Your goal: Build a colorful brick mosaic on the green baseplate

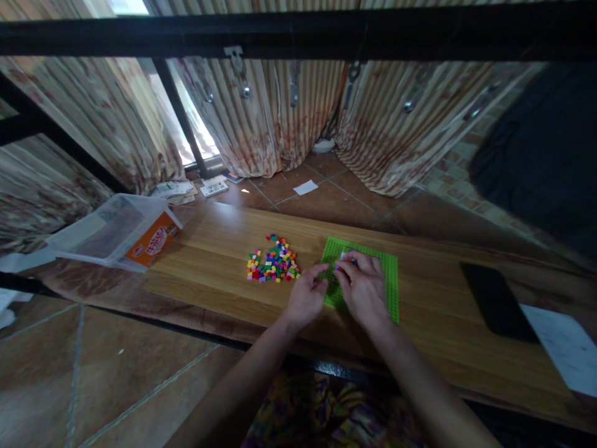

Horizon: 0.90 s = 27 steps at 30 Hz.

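Observation:
A green studded baseplate [392, 280] lies on the wooden board, partly covered by my hands. My right hand [367, 289] is over its middle, fingers pinched together at a small purple brick [337, 266]. A few white and dark-coloured bricks show beneath those fingers, mostly hidden. My left hand [306, 297] is at the plate's left edge, its thumb and forefinger apart and nothing visible between them. Just left of it lies a loose heap of small multicoloured bricks [275, 261].
The wooden board [209, 249] rests on a low table. At its left end stands a clear plastic tub [107, 230] with an orange label. A black flat slab [497, 302] and a white paper sheet [562, 345] lie to the right. A dark metal bar [298, 34] crosses above, before curtains.

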### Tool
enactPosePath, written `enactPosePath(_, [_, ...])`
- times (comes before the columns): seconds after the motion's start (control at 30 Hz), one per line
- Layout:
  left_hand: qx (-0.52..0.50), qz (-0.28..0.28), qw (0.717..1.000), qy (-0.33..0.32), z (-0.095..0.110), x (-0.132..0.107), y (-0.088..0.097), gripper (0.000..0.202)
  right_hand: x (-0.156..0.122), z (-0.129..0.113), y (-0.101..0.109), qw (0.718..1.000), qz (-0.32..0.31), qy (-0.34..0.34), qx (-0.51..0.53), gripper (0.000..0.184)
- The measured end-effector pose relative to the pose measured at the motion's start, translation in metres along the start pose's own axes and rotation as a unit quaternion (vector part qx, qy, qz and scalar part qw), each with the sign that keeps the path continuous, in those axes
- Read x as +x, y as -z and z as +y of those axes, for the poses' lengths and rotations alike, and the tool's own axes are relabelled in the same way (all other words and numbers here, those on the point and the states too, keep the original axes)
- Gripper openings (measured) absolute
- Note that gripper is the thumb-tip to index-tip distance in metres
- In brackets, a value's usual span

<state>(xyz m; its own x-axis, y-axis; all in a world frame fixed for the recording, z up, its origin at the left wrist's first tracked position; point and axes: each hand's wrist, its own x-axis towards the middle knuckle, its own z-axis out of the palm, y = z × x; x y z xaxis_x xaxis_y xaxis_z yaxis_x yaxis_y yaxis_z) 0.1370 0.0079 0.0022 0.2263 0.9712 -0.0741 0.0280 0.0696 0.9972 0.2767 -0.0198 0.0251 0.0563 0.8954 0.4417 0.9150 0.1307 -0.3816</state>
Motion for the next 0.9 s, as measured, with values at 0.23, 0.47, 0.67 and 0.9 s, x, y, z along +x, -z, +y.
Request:
enactPosePath(0.23, [0.132, -0.090, 0.983, -0.093, 0.005, 0.008, -0.010, 0.049, 0.002, -0.007, -0.004, 0.997, 0.008, -0.012, -0.074, 0.024])
enactPosePath(0.47, [0.194, -0.109, 0.968, -0.115, 0.007, 0.007, -0.012, 0.049, -0.002, -0.001, -0.007, 0.998, 0.025, -0.038, -0.054, 0.025])
enactPosePath(0.67, [0.249, -0.108, 0.957, -0.099, 0.013, 0.003, -0.014, 0.049, -0.007, 0.009, -0.002, 0.994, 0.057, -0.089, -0.004, 0.029])
enactPosePath(0.9, [0.297, -0.111, 0.944, -0.091, 0.018, -0.002, -0.019, 0.053, -0.001, 0.012, -0.007, 0.984, 0.054, -0.170, -0.021, 0.043])
